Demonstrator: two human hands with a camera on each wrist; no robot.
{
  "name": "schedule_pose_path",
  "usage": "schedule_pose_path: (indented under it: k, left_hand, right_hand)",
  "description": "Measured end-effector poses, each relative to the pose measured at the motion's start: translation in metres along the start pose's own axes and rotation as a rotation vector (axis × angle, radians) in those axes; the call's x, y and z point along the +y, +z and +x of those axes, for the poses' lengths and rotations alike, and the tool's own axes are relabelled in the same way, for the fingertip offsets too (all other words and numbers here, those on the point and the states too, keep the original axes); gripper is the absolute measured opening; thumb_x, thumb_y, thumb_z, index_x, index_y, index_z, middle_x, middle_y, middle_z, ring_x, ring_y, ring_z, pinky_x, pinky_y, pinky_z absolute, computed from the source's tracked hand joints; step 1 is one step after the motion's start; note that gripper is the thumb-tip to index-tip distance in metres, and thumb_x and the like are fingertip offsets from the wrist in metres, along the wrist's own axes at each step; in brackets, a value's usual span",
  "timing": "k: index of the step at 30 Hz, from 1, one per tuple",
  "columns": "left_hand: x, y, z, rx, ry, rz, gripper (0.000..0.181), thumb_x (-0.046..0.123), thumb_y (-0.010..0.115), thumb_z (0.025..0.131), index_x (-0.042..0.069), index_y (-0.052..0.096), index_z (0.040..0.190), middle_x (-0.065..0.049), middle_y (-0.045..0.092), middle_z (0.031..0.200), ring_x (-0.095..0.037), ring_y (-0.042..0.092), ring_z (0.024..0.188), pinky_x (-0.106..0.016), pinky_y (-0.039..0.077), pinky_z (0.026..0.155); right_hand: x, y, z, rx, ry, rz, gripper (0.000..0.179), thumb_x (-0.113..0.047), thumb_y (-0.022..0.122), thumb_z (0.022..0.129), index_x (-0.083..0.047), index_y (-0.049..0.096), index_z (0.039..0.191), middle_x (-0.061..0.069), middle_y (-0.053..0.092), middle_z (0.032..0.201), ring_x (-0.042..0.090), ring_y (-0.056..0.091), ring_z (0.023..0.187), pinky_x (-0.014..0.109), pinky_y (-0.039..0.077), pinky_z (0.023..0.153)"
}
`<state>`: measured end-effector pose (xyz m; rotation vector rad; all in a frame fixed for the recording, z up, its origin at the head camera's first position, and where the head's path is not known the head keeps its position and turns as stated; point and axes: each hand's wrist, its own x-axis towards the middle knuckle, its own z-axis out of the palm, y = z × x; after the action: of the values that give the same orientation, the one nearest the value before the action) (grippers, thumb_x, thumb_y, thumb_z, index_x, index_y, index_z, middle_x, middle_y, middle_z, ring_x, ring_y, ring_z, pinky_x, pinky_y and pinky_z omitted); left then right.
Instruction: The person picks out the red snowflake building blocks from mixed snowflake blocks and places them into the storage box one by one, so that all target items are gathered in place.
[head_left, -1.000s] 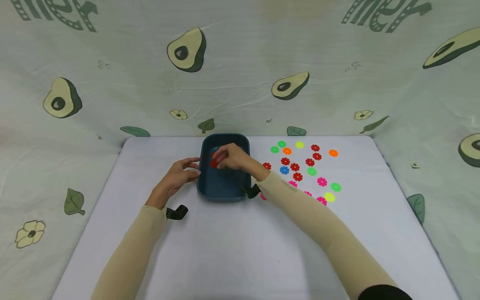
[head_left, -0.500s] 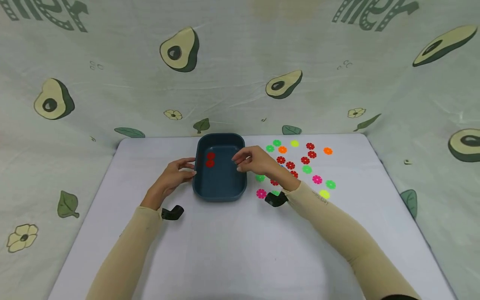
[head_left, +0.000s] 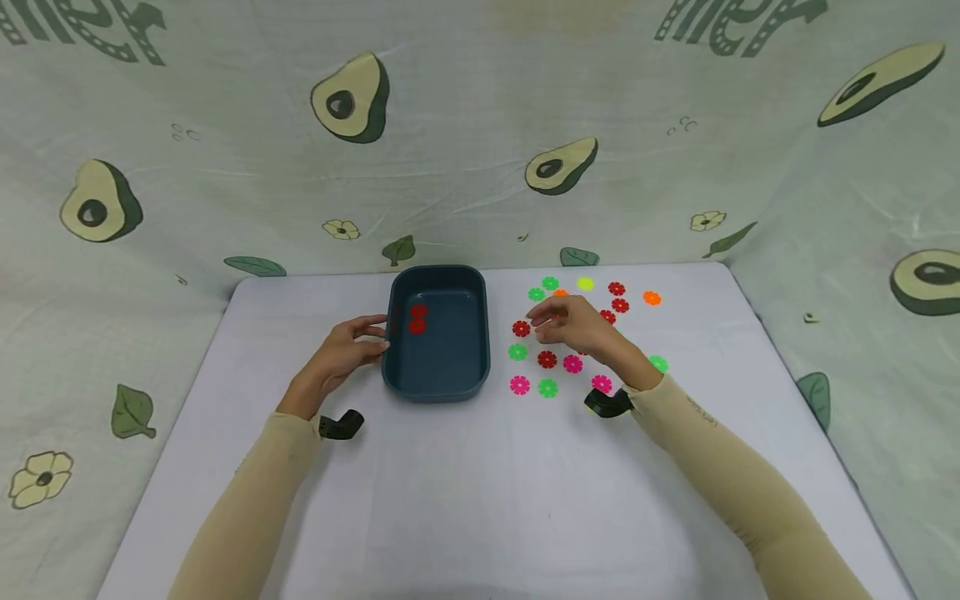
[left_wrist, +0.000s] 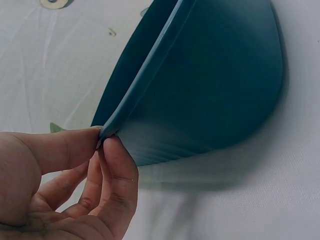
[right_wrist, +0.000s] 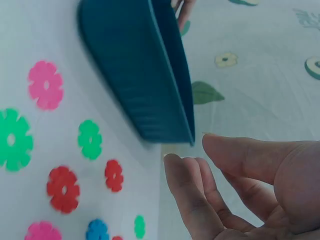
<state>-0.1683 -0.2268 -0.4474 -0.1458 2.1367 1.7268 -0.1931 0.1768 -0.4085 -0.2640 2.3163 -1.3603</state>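
A dark blue plastic tub [head_left: 442, 362] stands at the back of the table, with two red notched discs [head_left: 417, 327] near its inner left side. My left hand [head_left: 341, 358] pinches the tub's left rim between thumb and finger, clearly seen in the left wrist view. To the right of the tub, my right hand [head_left: 581, 327] hovers over scattered flower-shaped notched discs. Its thumb and fingertips are apart in the right wrist view, with nothing between them. Nearest to it are a red disc [head_left: 521, 328] and an orange disc [head_left: 560, 293], partly covered by the hand.
More loose discs lie right of the tub: a green disc [head_left: 548, 388], a pink disc [head_left: 520, 385], a yellow disc [head_left: 586, 284] and several others. A blue disc [right_wrist: 97, 230] shows in the right wrist view. Behind the table hangs an avocado-printed cloth [head_left: 450, 183].
My right hand has left the tub and moved right, over the loose discs. Two red discs lie uncovered in the tub. The left hand keeps its place at the rim.
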Motion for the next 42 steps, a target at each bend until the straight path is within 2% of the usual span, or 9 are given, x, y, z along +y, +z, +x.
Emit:
schedule_pose_path:
  k: [4,13,19,25,30,42]
  left_hand:
    - [0.001,0.0,-0.001,-0.001,-0.001,-0.008,0.063,-0.003,0.063,0.103,-0.001,0.038,0.161,-0.02,0.051,0.134,-0.006,0.065,0.087,-0.024,0.059,0.085]
    - [0.0,0.0,-0.001,0.02,-0.025,-0.006,0.063,-0.001,0.063,0.104,0.002,0.039,0.162,-0.019,0.05,0.137,-0.008,0.063,0.089,-0.023,0.058,0.085]
    - [-0.003,-0.001,0.001,0.015,-0.014,-0.001,0.063,-0.003,0.062,0.103,0.002,0.038,0.162,-0.019,0.049,0.137,-0.007,0.063,0.09,-0.021,0.057,0.083]
    - [-0.003,-0.002,0.001,0.017,-0.01,0.001,0.063,-0.002,0.061,0.104,0.002,0.039,0.162,-0.019,0.05,0.137,-0.007,0.063,0.091,-0.021,0.057,0.084]
    - [-0.003,-0.001,0.0,0.019,-0.026,0.006,0.063,-0.001,0.061,0.105,0.004,0.038,0.163,-0.022,0.048,0.142,-0.007,0.063,0.093,-0.021,0.056,0.086]
    - [0.0,0.001,0.001,0.016,-0.023,-0.001,0.063,0.0,0.061,0.105,0.004,0.038,0.163,-0.022,0.048,0.142,-0.006,0.063,0.091,-0.021,0.057,0.086]
  right_hand:
    - [0.015,-0.01,-0.006,0.015,0.045,-0.013,0.037,-0.005,0.068,0.101,0.006,0.064,0.136,0.025,0.064,0.131,0.03,0.067,0.109,0.042,0.058,0.092]
    - [0.039,-0.025,-0.019,0.058,0.099,-0.04,0.039,-0.004,0.068,0.102,0.008,0.061,0.138,0.028,0.062,0.133,0.037,0.067,0.112,0.049,0.058,0.099]
    - [0.053,-0.032,-0.023,0.089,0.119,-0.062,0.039,-0.004,0.068,0.102,0.007,0.062,0.139,0.027,0.064,0.133,0.038,0.067,0.115,0.051,0.057,0.102]
    - [0.064,-0.036,-0.024,0.126,0.15,-0.08,0.038,-0.003,0.068,0.102,0.006,0.062,0.138,0.027,0.064,0.131,0.036,0.068,0.113,0.039,0.06,0.096]
    - [0.073,-0.036,-0.024,0.139,0.143,-0.106,0.039,-0.004,0.068,0.102,0.009,0.061,0.138,0.028,0.065,0.132,0.039,0.066,0.116,0.028,0.059,0.091]
    - [0.085,-0.035,-0.024,0.179,0.158,-0.145,0.041,-0.006,0.071,0.101,0.007,0.062,0.138,0.027,0.064,0.134,0.041,0.064,0.118,0.039,0.057,0.098]
